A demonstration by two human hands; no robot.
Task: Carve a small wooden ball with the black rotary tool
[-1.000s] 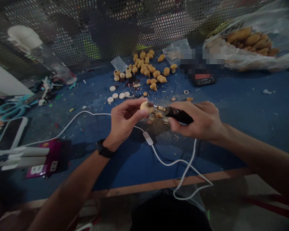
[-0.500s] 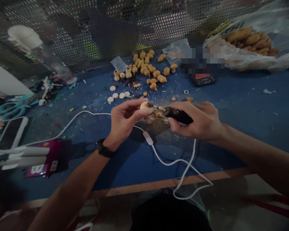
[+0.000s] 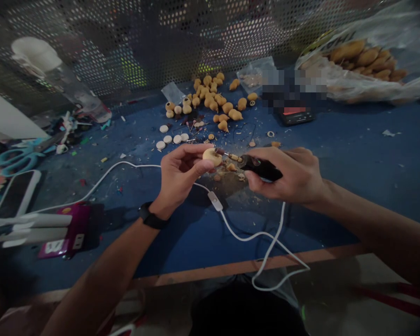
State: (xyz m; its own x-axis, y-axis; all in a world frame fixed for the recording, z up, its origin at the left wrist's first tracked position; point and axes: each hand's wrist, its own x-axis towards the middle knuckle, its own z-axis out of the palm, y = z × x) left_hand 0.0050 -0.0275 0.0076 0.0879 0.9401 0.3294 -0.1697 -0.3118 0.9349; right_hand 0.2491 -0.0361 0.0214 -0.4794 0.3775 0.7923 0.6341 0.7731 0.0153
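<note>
Between the thumb and fingers of my left hand (image 3: 180, 175) is a small pale gourd piece (image 3: 212, 158) with a dark opening at its top right. My right hand (image 3: 290, 175) is wrapped round a black rotary tool (image 3: 262, 167), whose brass-coloured collet (image 3: 235, 157) and thin shaft point left. The tool's dark tip lies at the opening of the gourd piece; whether it touches the rim I cannot tell. Below and between the hands lie a small gourd scrap (image 3: 231, 167) and pale dust. A white cord with an inline switch (image 3: 215, 200) loops beneath my hands.
Whole small gourds (image 3: 210, 95) are heaped behind, with white discs (image 3: 177, 139) nearer. A bag of gourds (image 3: 367, 58) and a digital scale (image 3: 296, 114) stand back right. To the left are blue-handled scissors (image 3: 17, 158), a phone (image 3: 17, 193) and a magenta power strip (image 3: 66, 228).
The tool in my right hand has shifted very slightly right, and its tip has moved from over the gourd piece's face to its upper right edge. The gourd piece is turned slightly.
</note>
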